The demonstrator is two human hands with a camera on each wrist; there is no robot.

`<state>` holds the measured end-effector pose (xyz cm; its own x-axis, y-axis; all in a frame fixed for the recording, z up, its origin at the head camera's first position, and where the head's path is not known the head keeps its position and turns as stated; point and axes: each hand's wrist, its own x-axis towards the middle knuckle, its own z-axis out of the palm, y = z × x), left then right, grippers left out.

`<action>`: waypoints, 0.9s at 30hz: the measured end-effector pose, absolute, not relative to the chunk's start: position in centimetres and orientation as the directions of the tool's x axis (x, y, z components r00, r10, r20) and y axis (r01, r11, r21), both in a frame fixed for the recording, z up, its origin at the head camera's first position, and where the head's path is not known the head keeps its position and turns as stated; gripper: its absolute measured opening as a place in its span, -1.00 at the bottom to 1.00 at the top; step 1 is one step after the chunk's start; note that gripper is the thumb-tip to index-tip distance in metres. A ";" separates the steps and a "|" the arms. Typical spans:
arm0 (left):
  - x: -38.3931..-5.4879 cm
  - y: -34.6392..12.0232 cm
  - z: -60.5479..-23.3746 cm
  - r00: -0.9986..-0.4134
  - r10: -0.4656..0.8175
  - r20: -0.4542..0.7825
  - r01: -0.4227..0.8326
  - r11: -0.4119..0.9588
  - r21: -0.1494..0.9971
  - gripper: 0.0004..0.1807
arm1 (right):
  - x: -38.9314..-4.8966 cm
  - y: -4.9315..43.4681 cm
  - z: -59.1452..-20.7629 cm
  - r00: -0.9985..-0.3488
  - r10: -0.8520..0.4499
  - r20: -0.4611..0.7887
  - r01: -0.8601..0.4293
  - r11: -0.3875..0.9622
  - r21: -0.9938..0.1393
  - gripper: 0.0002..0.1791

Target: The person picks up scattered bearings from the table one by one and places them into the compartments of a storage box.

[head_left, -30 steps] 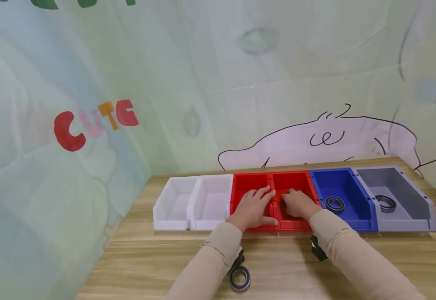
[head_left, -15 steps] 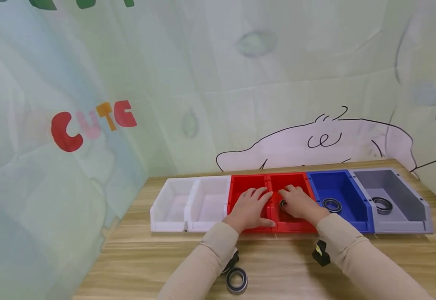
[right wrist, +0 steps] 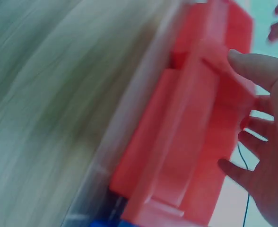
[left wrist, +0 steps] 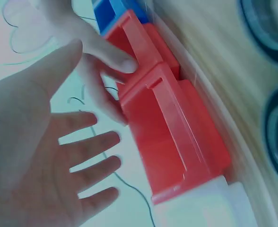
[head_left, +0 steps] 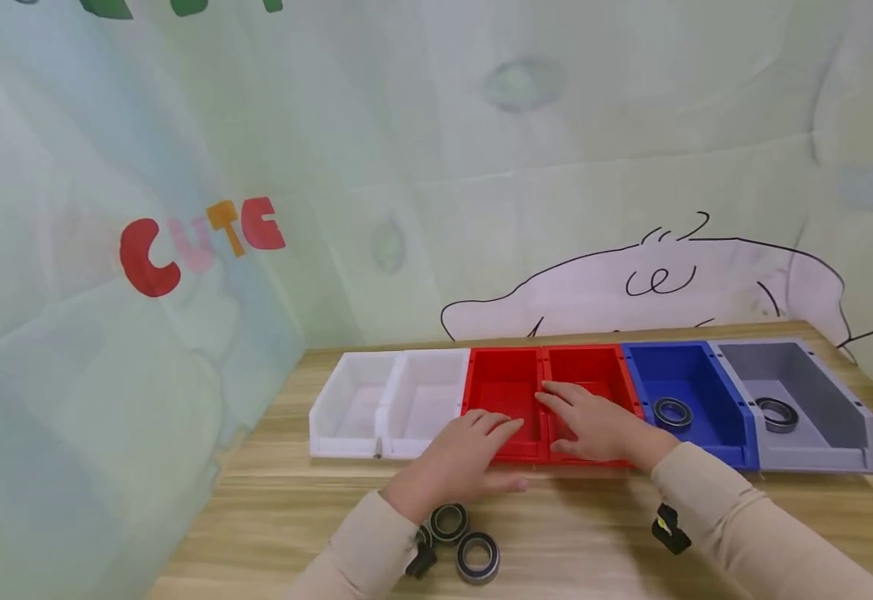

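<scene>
My left hand (head_left: pixel 462 458) hovers over the front of the left red bin (head_left: pixel 504 446), its fingers spread and holding nothing. In the left wrist view, that hand's palm (left wrist: pixel 35 156) shows with the fingers apart. The right hand (head_left: pixel 597 423) is over the right red bin (head_left: pixel 594 360), fingers extended and loosely parted; it hides much of the bin's inside. From the right wrist view, no object shows between the thumb (right wrist: pixel 252 66) and the fingers. Below the left hand, ball bearings lie on the table, among them one bearing (head_left: pixel 434 525) and another bearing (head_left: pixel 477 578) nearer the front.
Two white bins (head_left: pixel 342 450) adjoin the red ones on the left. To the right, a blue bin (head_left: pixel 706 454) and a grey bin (head_left: pixel 811 458) each contain a bearing. A patterned cloth (head_left: pixel 376 167) hangs behind the wooden table (head_left: pixel 271 517).
My left hand has drawn back toward me and left, uncovering bearings on the table. The right hand's fingers have uncurled and risen from the right red bin, where a bearing showed at their tips.
</scene>
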<state>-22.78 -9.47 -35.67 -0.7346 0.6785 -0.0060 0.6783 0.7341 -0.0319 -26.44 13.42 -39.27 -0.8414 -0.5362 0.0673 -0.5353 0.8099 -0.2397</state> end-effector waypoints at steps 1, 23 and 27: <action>-22.2 -10.0 -35.6 -0.727 0.687 -0.015 0.687 0.727 -0.021 -0.23 | -26.4 13.6 -39.5 -0.832 -0.551 0.071 -0.552 0.806 -0.212 -0.17; -17.0 -13.1 -39.5 -0.592 0.794 -0.141 0.805 0.591 -0.053 -0.52 | -27.5 14.8 -39.9 -0.798 -0.597 0.085 -0.601 0.776 -0.190 -0.16; -16.9 -13.1 -39.9 -0.609 0.771 -0.187 0.790 0.611 -0.054 -0.54 | -27.5 14.3 -40.0 -0.788 -0.610 0.087 -0.613 0.763 -0.207 -0.17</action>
<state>-16.85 -13.10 -39.91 -0.6093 0.7706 -0.1869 0.7896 0.6113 -0.0536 -27.48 14.32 -40.03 -0.7879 -0.6097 0.0867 -0.6129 0.7627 -0.2067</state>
